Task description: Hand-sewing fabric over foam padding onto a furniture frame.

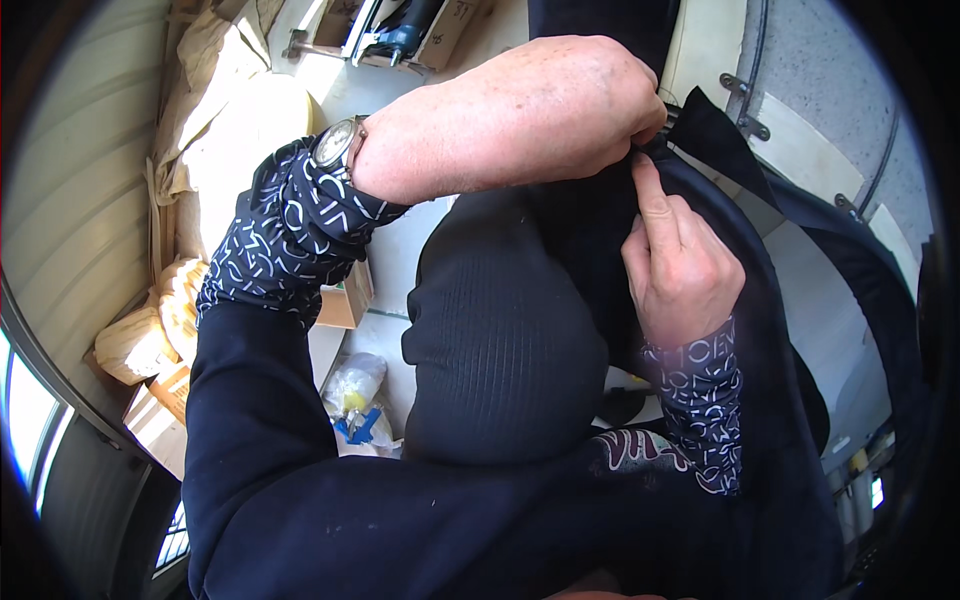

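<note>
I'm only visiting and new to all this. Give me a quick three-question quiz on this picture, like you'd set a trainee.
1. True or false: a watch is worn on the same arm as the left hand.

2. Which finger of the right hand is extended?
a) little
b) index
c) ring

3. Fill in: the patterned cuff on the right arm is dark with ____ marks.

Key: 1. True; 2. b; 3. white
</note>
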A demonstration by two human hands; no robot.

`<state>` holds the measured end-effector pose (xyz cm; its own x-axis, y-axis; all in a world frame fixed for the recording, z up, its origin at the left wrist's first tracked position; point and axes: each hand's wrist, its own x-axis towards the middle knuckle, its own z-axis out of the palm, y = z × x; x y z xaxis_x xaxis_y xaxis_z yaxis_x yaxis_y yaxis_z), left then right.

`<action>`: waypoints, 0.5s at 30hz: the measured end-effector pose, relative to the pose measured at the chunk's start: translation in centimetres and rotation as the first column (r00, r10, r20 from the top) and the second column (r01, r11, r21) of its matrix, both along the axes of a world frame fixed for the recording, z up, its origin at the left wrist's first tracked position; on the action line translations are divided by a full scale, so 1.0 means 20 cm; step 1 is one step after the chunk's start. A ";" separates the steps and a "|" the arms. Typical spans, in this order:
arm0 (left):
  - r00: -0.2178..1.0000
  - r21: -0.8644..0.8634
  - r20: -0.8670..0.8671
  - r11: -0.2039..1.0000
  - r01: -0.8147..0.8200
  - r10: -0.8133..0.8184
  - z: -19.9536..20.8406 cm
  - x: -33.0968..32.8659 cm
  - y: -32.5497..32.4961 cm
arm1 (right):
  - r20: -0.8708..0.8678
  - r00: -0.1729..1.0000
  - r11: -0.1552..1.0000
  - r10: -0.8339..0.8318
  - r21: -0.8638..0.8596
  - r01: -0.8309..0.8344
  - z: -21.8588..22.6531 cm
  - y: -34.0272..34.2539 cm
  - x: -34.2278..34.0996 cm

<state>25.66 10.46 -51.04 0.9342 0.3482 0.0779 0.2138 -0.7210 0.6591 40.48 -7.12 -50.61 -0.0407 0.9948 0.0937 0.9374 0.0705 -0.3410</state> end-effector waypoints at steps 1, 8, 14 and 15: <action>0.999 0.015 0.035 1.000 0.020 -0.020 0.01 -0.01 0.00 | -0.003 1.000 1.000 0.008 0.016 -0.008 0.00 0.00 0.00; 0.986 0.017 0.136 0.995 -0.099 0.096 -0.06 -0.06 -0.06 | 0.012 1.000 1.000 0.011 0.028 -0.011 -0.01 0.01 -0.02; 0.958 -0.053 0.158 0.970 -0.236 0.241 -0.08 -0.08 -0.12 | -0.010 1.000 1.000 0.000 0.024 0.001 0.01 0.01 -0.03; 0.957 -0.052 0.154 0.970 -0.239 0.245 -0.09 -0.09 -0.12 | -0.010 1.000 1.000 0.000 0.014 0.000 0.01 0.02 -0.03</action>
